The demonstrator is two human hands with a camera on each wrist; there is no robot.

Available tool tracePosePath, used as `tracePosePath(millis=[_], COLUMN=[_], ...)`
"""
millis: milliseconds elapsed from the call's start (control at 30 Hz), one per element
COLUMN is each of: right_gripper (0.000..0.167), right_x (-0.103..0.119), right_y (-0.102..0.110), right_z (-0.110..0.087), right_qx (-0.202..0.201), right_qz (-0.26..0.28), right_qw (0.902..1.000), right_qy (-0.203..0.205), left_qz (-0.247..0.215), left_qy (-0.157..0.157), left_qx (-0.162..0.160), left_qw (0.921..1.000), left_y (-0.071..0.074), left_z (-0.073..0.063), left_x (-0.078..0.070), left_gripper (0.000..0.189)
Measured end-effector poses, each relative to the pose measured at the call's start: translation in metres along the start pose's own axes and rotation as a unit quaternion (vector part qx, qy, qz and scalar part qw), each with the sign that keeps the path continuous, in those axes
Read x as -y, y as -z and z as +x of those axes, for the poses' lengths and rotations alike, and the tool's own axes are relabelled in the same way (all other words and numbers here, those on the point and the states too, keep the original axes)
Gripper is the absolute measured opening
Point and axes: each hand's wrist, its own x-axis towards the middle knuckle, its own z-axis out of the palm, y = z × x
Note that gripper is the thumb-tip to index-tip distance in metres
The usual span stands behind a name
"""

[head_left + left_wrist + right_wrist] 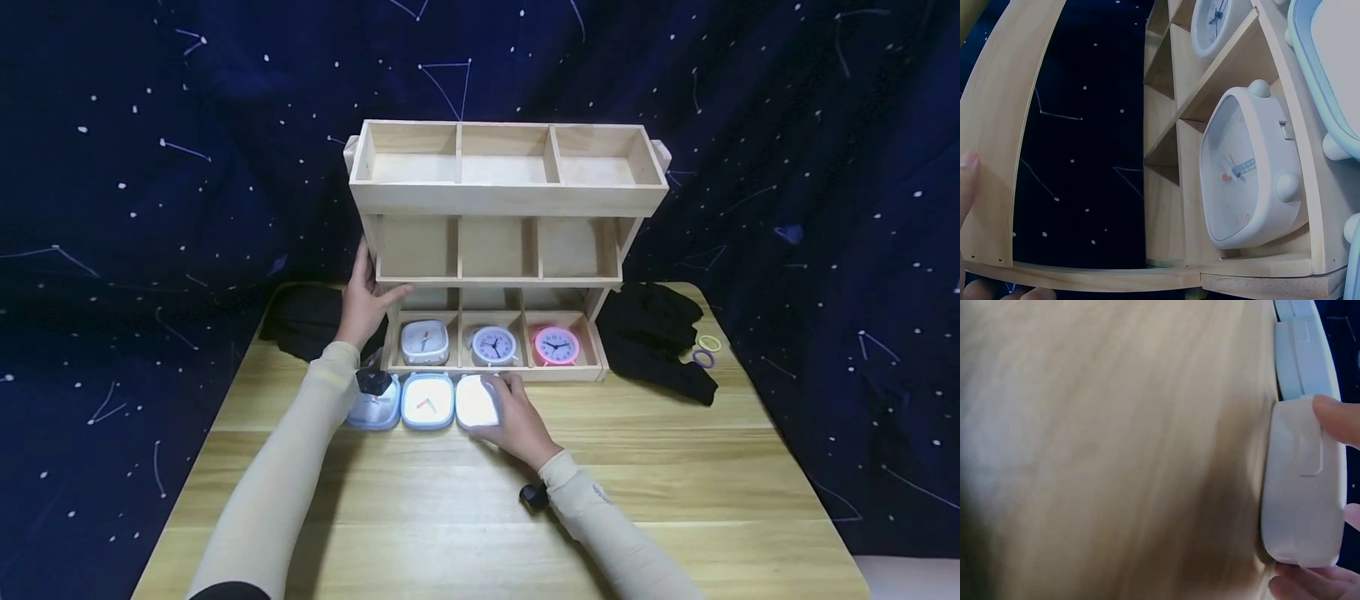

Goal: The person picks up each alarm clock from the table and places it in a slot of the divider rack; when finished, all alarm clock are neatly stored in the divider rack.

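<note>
My left hand (362,307) grips the left side of a three-tier wooden rack (510,200); in the left wrist view its thumb (966,181) rests on a wooden panel. Between the thumb and fingers of my right hand (519,423) is a white square alarm clock (474,402), its side (1297,487) low against the table. Left of it stand a light-blue clock (427,402) and a second blue clock (375,408), partly hidden by the left wrist camera. The rack's bottom tier holds a white square clock (424,342), a white round clock (493,345) and a pink round clock (556,345).
Dark cloth bundles lie on both sides of the rack, a black cloth (652,333) at right and another black cloth (315,321) at left. Near the right edge are a yellow ring (708,342) and a purple ring (703,358). A starry curtain (787,167) hangs behind the table.
</note>
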Motion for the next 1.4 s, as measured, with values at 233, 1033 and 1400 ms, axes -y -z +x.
tracePosePath(millis=[233,1033,1400], right_gripper=[0.104,0.107,0.102], right_x=[0.0,0.009,0.019], right_y=[-0.006,0.074,0.162], right_z=[0.002,-0.008,0.06], right_qx=[-0.003,-0.157,-0.344], right_qz=[-0.006,0.079,0.07], right_qw=[0.9997,0.9838,0.9362], right_qy=[-0.024,-0.036,-0.021], left_qz=[-0.012,-0.002,0.007], left_qy=[-0.003,0.008,0.007], left_qx=[0.005,0.005,0.001], left_qw=[0.9999,1.0,0.9999], left_y=[0.0,0.001,0.0], left_z=[0.001,0.0,-0.001], left_x=[0.0,-0.001,-0.003], left_gripper=[0.112,0.112,0.111])
